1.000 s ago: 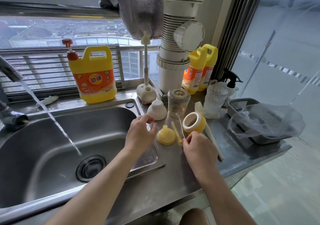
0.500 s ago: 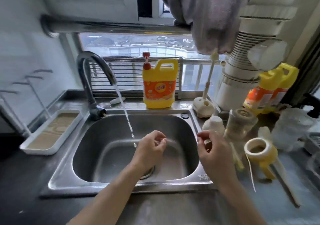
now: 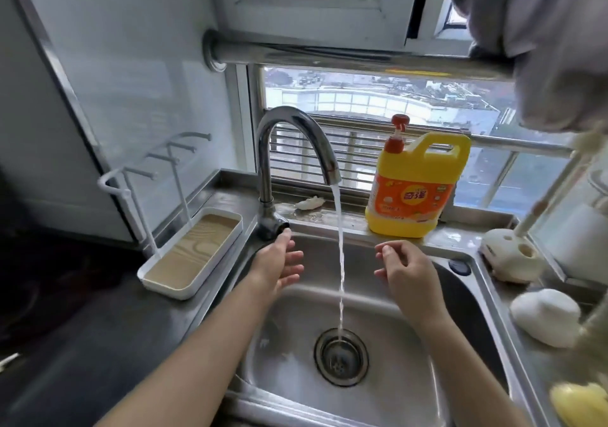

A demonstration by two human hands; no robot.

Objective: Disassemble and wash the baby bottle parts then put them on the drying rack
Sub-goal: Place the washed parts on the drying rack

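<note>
Both my hands hover over the steel sink (image 3: 411, 390), one on each side of the running water stream (image 3: 341, 262). My left hand (image 3: 279, 262) has straight fingers and holds nothing, close to the base of the tap (image 3: 292, 130). My right hand (image 3: 406, 273) has loosely curled fingers with nothing visible in them. A white dome-shaped bottle part (image 3: 544, 316) lies on the counter at the right. A blurred yellow bottle part (image 3: 579, 403) shows at the bottom right corner. The white drying rack (image 3: 194, 255) with upright pegs stands left of the sink.
A yellow detergent jug (image 3: 418, 189) stands on the ledge behind the sink. A cream brush stand (image 3: 506, 255) with a long handle sits at the right rim. A grey cloth (image 3: 543, 31) hangs from the rail at top right. The drain (image 3: 341, 356) lies below the stream.
My view swung left from the bottle parts on the counter to the sink. Both hands moved from the counter to either side of the water stream, and the left hand's fingers straightened.
</note>
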